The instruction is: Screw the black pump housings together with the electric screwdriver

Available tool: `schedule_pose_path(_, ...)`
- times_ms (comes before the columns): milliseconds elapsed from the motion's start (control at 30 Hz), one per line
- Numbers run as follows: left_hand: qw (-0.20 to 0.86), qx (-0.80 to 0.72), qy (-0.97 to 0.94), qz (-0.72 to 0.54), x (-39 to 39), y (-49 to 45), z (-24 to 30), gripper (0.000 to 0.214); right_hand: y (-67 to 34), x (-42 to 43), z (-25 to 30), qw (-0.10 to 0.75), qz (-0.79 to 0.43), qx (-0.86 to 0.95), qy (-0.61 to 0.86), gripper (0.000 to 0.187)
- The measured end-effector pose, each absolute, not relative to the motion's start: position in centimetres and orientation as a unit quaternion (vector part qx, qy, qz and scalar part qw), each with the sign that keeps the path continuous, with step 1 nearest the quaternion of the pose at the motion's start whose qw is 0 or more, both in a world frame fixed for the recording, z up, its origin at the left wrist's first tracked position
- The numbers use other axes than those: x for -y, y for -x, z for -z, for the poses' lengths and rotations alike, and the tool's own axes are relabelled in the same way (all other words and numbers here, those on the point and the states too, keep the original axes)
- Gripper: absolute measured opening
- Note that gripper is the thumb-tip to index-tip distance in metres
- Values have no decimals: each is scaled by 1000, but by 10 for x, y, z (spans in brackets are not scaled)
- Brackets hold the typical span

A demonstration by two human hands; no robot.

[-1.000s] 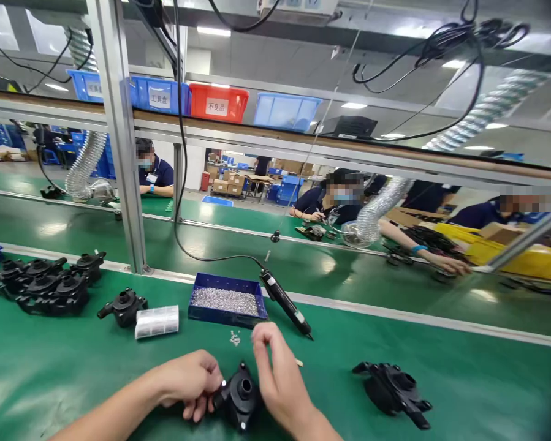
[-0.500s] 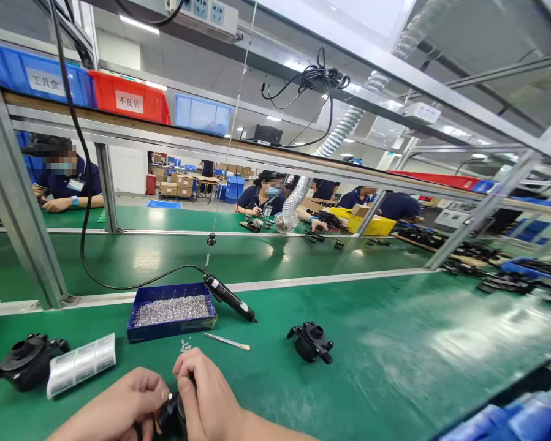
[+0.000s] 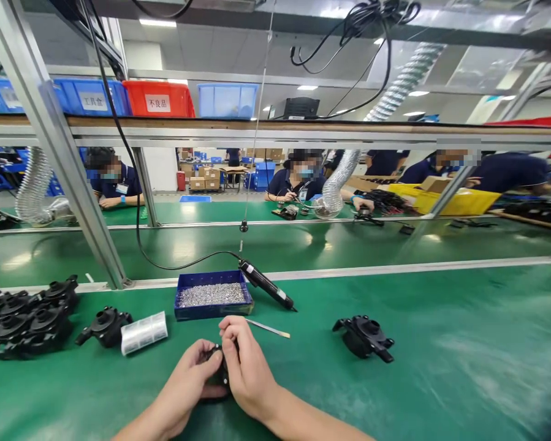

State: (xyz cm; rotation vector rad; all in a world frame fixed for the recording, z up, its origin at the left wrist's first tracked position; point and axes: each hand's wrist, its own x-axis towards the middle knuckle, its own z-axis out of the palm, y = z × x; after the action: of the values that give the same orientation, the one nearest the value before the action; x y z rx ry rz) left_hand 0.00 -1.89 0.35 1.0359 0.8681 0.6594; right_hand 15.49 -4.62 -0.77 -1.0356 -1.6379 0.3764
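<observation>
Both hands meet over a small black plastic housing (image 3: 216,371) at the near edge of the green bench. My left hand (image 3: 190,380) wraps round its left side with curled fingers. My right hand (image 3: 244,364) covers its right side, thumb and fingers pinched at its top; most of the part is hidden between the hands. Just beyond lie a thin pair of tweezers (image 3: 266,329), a blue tray of small silver screws (image 3: 211,294) and a black electric screwdriver (image 3: 266,285) on a cable.
Another black housing (image 3: 363,337) lies to the right. To the left sit a roll of white labels (image 3: 143,332), one housing (image 3: 104,325) and a heap of several more (image 3: 22,312). An aluminium post (image 3: 73,177) rises at the bench's back. People work at the far benches.
The view swung right, then back left. My hands stayed on the black housing, and the right hand's fingers closed down onto its top.
</observation>
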Motion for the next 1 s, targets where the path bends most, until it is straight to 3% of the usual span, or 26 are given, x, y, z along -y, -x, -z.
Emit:
schedule_pose_path(267, 715, -410, -422, -377, 22, -9, -7, 54, -143, 38, -3, 631, -230, 638, 378, 18)
schedule_pose_path(433, 740, -348, -308, -487, 6, -2, -15, 28, -146, 38, -6, 689, -199, 576, 392, 21)
schedule_pose_path(567, 736, -336, -192, -556, -4, 1, -19, 8, -147, 35, 3, 656, -369, 492, 437, 38)
schedule_pose_path(700, 749, -320, -193, -548, 1, -6, -7, 9, -144, 21, 12, 679, -412, 408, 450, 50)
schedule_pose_path(1000, 756, -340, -188, -527, 7, -18, -2, 18, -145, 21, 10, 695, -543, 283, 377, 46)
